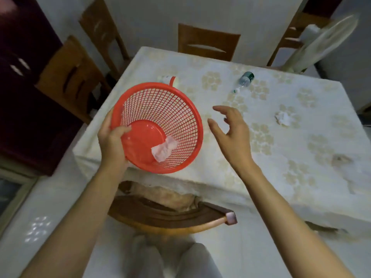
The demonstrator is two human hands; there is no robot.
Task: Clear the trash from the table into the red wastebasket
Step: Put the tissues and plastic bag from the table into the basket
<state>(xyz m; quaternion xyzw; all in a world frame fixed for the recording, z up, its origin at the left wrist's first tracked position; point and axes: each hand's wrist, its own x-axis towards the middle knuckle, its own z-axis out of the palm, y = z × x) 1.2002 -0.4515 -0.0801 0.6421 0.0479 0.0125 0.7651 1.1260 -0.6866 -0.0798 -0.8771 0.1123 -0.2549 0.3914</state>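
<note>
- The left hand [112,141] grips the red wastebasket [158,127] by its near-left rim, thumb hooked inside onto the solid base and fingers wrapped round the outside of the mesh wall.
- The wastebasket is held up off the worktop [301,157], above its near-left corner, tilted so the mouth faces the camera.
- Inside it, one crumpled white tissue [163,150] lies where the base meets the lower mesh wall.
- The right hand [232,133] is empty and spread wide, fingers loosely curved, hovering over the worktop just right of the wastebasket; it touches nothing.
- Still on the patterned cloth of the worktop: a crumpled paper ball [284,118] to the right of the right hand, well apart from it.
- A clear plastic bottle [244,81] with a dark green cap lies on its side further back.
- A small white wrapper [167,79] shows just past the wastebasket's far rim, partly hidden by it.
- A wooden chair [170,213] sits tucked under the near edge of the worktop.
</note>
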